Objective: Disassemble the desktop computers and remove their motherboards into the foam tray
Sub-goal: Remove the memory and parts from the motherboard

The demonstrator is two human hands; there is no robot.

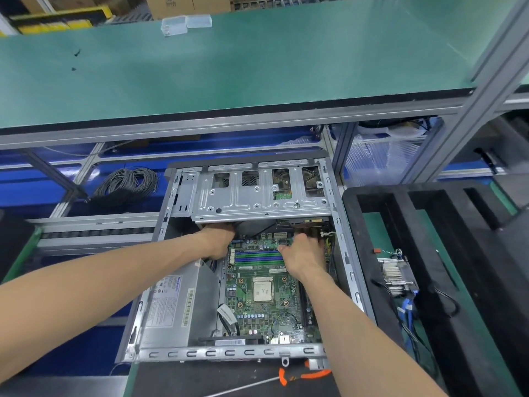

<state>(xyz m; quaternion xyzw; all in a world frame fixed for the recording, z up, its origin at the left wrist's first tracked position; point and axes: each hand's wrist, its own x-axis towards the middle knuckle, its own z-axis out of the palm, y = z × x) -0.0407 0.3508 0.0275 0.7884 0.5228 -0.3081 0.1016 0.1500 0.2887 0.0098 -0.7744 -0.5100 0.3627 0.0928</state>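
Note:
An open desktop case (347,270) lies flat in front of me, its green motherboard (260,313) inside with the bare processor in the middle. A silver drive cage (257,196) spans the far end. My left hand (219,242) reaches under that cage at the board's far left corner; its fingers are hidden. My right hand (303,253) rests on the board's far right edge near the memory slots, fingers curled over parts there. The black foam tray (406,213) stands to the right, with a heatsink and cables (396,277) lying in it.
A grey power supply (171,308) fills the case's left side. An orange-handled screwdriver (303,376) lies on the mat in front of the case. A coil of grey cable (126,184) sits at the back left. A green shelf (229,67) overhangs the far side.

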